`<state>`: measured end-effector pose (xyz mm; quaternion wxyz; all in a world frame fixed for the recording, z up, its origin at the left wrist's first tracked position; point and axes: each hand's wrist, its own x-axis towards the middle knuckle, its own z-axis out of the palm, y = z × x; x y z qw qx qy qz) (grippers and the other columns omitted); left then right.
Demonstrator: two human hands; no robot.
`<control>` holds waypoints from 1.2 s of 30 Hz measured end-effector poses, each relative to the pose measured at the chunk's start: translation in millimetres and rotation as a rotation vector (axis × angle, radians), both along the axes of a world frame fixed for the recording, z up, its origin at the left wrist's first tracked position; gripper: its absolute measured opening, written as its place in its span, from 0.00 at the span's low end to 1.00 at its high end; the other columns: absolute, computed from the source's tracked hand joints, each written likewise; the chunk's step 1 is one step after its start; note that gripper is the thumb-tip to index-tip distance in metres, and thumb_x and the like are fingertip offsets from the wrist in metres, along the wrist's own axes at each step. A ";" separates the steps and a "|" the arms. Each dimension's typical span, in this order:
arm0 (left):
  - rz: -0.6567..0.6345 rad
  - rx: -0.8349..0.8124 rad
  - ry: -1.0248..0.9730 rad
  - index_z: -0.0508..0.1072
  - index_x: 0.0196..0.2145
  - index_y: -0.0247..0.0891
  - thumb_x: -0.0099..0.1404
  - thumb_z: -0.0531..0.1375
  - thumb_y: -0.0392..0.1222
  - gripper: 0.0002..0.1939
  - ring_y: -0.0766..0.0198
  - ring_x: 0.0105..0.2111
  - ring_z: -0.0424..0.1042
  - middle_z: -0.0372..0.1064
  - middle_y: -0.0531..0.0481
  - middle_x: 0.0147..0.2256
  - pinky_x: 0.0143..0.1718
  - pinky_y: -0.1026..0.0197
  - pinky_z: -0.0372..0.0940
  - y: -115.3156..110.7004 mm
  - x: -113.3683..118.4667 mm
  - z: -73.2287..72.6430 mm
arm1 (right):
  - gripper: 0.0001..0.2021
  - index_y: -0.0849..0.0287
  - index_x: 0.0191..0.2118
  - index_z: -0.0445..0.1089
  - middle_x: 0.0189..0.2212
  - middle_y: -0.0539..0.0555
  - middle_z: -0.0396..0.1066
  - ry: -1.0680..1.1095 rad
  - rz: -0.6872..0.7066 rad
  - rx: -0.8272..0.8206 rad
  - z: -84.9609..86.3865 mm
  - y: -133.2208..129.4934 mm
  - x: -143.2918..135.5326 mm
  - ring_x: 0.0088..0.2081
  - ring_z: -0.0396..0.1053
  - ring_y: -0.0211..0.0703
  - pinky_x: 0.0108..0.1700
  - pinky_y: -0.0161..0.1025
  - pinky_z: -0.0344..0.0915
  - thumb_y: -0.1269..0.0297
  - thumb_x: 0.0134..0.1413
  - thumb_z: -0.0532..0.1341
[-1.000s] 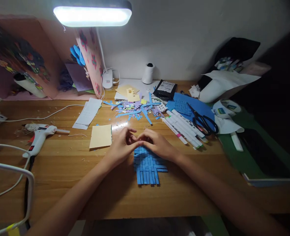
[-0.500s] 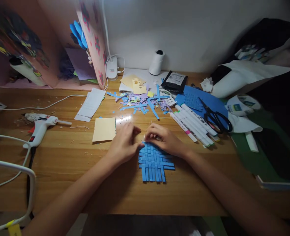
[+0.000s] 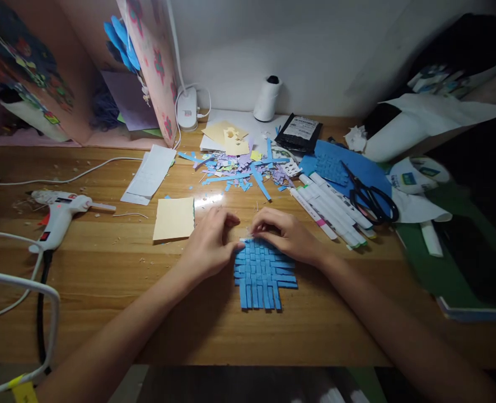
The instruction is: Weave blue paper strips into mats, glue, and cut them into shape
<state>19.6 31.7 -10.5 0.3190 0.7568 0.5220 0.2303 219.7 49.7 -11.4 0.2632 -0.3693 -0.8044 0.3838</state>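
Note:
A blue woven paper mat (image 3: pixel 260 268) lies flat on the table between my hands, its loose strip ends sticking out at the right and the near edge. My left hand (image 3: pixel 208 240) rests at its upper left corner. Its thumb tip touches that corner, while the curled fingers stay apart from the thumb. At the far edge of the mat, my right hand (image 3: pixel 288 234) is closed, thumb and fingertips pinched together. A small whitish bit shows by those fingertips, too small to name, and the pinch itself is partly hidden.
A hot glue gun (image 3: pixel 61 218) lies left, near a yellow paper square (image 3: pixel 173 219). Paper scraps (image 3: pixel 239 168) spread behind my hands, before a thread cone (image 3: pixel 267 99). Markers (image 3: pixel 332 210) and black scissors (image 3: pixel 369 198) lie right, by a blue sheet (image 3: pixel 374 168).
The view has shifted slightly. My right fingertips have moved a little right, away from my left thumb, and more of the mat's far edge shows.

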 end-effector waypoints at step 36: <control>0.004 -0.030 0.030 0.64 0.33 0.39 0.55 0.63 0.39 0.11 0.61 0.33 0.62 0.62 0.50 0.36 0.34 0.57 0.59 -0.7 0.3 1.8 | 0.02 0.59 0.29 0.71 0.30 0.52 0.72 0.007 -0.164 -0.130 14.7 2.8 32.3 0.33 0.69 0.40 0.35 0.37 0.65 0.70 0.51 0.60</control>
